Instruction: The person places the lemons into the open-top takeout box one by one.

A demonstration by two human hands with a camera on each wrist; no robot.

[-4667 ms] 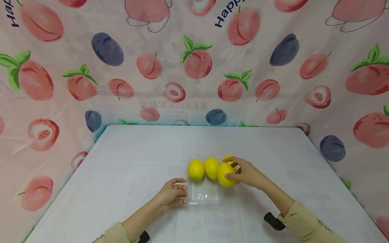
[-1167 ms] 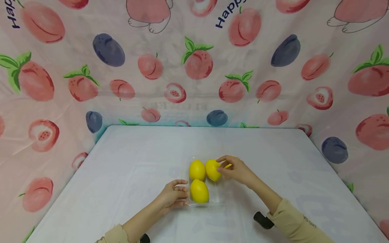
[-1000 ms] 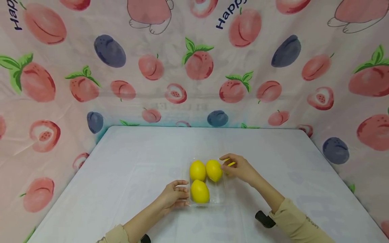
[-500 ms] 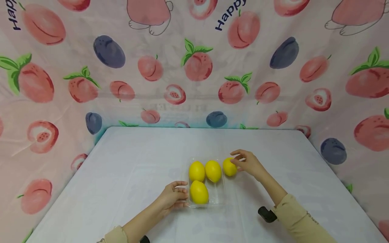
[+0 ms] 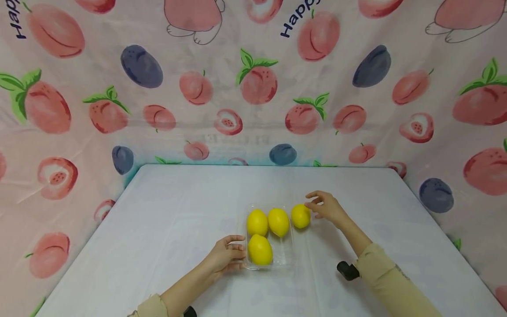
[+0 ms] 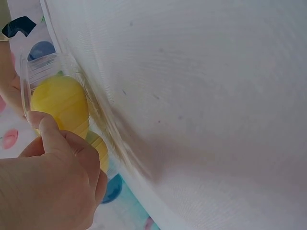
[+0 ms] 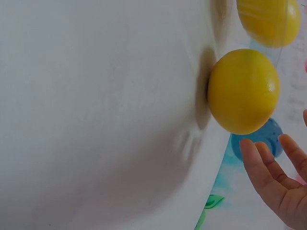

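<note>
In the head view a clear plastic tray sits on the table with three yellow lemons in it: one back left, one back right, one front left. My left hand holds the tray's left side; in the left wrist view its fingers bend at the tray wall, close to a lemon. A further lemon lies on the table just outside the tray's right edge. Beside it is my right hand, fingers spread and holding nothing. The right wrist view shows a small gap between fingertips and lemon.
The white-covered table reaches back to a fruit-print cloth hanging behind and at both sides. A black device is at the right wrist, and another shows at the left.
The lemon my right hand gripped earlier now lies front left in the tray. Since then that hand has moved to the outside lemon and drawn off right and back. The left hand stays put.
</note>
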